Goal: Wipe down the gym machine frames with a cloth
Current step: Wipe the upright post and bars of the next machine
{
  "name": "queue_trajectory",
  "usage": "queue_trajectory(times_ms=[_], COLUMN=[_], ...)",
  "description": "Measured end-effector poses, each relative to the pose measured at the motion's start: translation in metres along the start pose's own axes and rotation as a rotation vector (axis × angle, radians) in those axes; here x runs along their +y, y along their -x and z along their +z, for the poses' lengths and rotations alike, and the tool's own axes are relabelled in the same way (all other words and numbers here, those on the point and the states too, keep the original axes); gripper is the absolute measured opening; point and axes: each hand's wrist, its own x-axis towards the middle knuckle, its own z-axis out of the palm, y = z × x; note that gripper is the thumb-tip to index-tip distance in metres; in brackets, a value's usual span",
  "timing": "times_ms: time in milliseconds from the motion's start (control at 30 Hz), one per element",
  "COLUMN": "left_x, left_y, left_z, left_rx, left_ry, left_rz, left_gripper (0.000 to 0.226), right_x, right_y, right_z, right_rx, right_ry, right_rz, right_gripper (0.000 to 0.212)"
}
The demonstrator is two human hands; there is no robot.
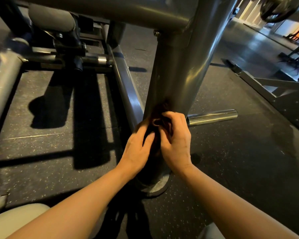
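Note:
A thick grey upright post (pixel 179 69) of the gym machine frame rises in front of me from a round foot plate (pixel 160 185) on the floor. A dark brown cloth (pixel 160 112) is bunched against the lower part of the post. My left hand (pixel 138 149) and my right hand (pixel 177 144) both hold the cloth, fingers curled into it, side by side low on the post. Most of the cloth is hidden between the two hands.
A grey horizontal beam (pixel 110 9) crosses overhead and joins the post. A low frame rail (pixel 126 83) runs back on the left toward a padded seat (pixel 52 19). A chrome bar (pixel 212 116) sticks out right of the post. Speckled rubber floor (pixel 240 169) all around; another frame (pixel 283 97) at right.

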Motion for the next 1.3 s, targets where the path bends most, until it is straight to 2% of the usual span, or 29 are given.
queue_trajectory(times_ms=[67, 133, 200, 267, 333, 400, 467, 500, 567, 633, 733, 800, 867, 900, 967, 1000, 1100, 1200, 1233, 1300], left_x=[0.008, 0.019, 0.034, 0.047, 0.060, 0.067, 0.068, 0.066, 0.066, 0.069, 0.057, 0.059, 0.069, 0.076, 0.077, 0.065, 0.009, -0.018, -0.017, 0.001], left_y=[-0.003, -0.011, -0.021, -0.038, -0.053, -0.065, -0.080, -0.090, -0.105, -0.090, -0.046, -0.057, -0.095, -0.108, -0.108, -0.097, -0.037, 0.001, -0.002, -0.018], left_z=[-0.003, -0.007, -0.011, -0.010, 0.002, 0.019, 0.028, 0.026, 0.016, 0.018, 0.042, 0.040, 0.023, 0.016, 0.016, 0.022, 0.042, 0.048, 0.047, 0.046], left_rx=[0.141, 0.320, 0.474, 0.545, 0.508, 0.433, 0.463, 0.492, 0.593, 0.523, 0.526, 0.497, 0.494, 0.488, 0.486, 0.490, 0.443, 0.383, 0.396, 0.425], left_ry=[0.041, 0.115, 0.173, 0.199, 0.160, 0.091, 0.071, 0.144, 0.157, 0.153, -0.035, -0.004, 0.154, 0.182, 0.070, 0.015, -0.041, 0.108, 0.158, 0.177], left_rz=[0.022, -0.046, -0.077, -0.057, 0.004, 0.047, 0.065, 0.043, -0.001, -0.045, 0.072, -0.009, -0.103, -0.081, 0.019, 0.011, -0.211, -0.422, -0.428, -0.323], left_gripper=[0.032, 0.028, 0.026, 0.023, 0.016, 0.026, 0.038, 0.039, 0.034, 0.034, 0.039, 0.037, 0.038, 0.039, 0.039, 0.039, 0.038, 0.040, 0.040, 0.040], right_x=[-0.015, -0.019, -0.013, -0.005, 0.001, 0.009, 0.016, 0.018, 0.017, 0.014, 0.014, 0.014, 0.015, 0.015, 0.016, 0.016, 0.017, 0.020, 0.024, 0.036], right_y=[-0.015, -0.027, -0.041, -0.062, -0.083, -0.101, -0.111, -0.113, -0.114, -0.113, -0.113, -0.113, -0.115, -0.115, -0.115, -0.113, -0.111, -0.100, -0.091, -0.064], right_z=[0.001, -0.008, -0.024, -0.039, -0.049, -0.055, -0.059, -0.060, -0.061, -0.061, -0.061, -0.062, -0.062, -0.063, -0.062, -0.061, -0.055, -0.049, -0.047, -0.042], right_rx=[-0.065, -0.148, -0.136, -0.051, 0.008, -0.016, -0.076, -0.098, -0.111, -0.111, -0.095, -0.102, -0.109, -0.109, -0.103, -0.098, -0.046, 0.007, 0.016, -0.043], right_ry=[-0.094, -0.043, 0.183, 0.423, 0.577, 0.684, 0.781, 0.811, 0.826, 0.816, 0.807, 0.828, 0.844, 0.844, 0.836, 0.832, 0.830, 0.805, 0.787, 0.777], right_rz=[0.026, -0.046, -0.255, -0.480, -0.602, -0.671, -0.720, -0.730, -0.727, -0.723, -0.725, -0.736, -0.756, -0.758, -0.747, -0.739, -0.726, -0.710, -0.718, -0.777], right_gripper=[0.027, 0.030, 0.039, 0.042, 0.044, 0.047, 0.049, 0.050, 0.051, 0.050, 0.049, 0.050, 0.052, 0.052, 0.053, 0.052, 0.050, 0.048, 0.045, 0.043])
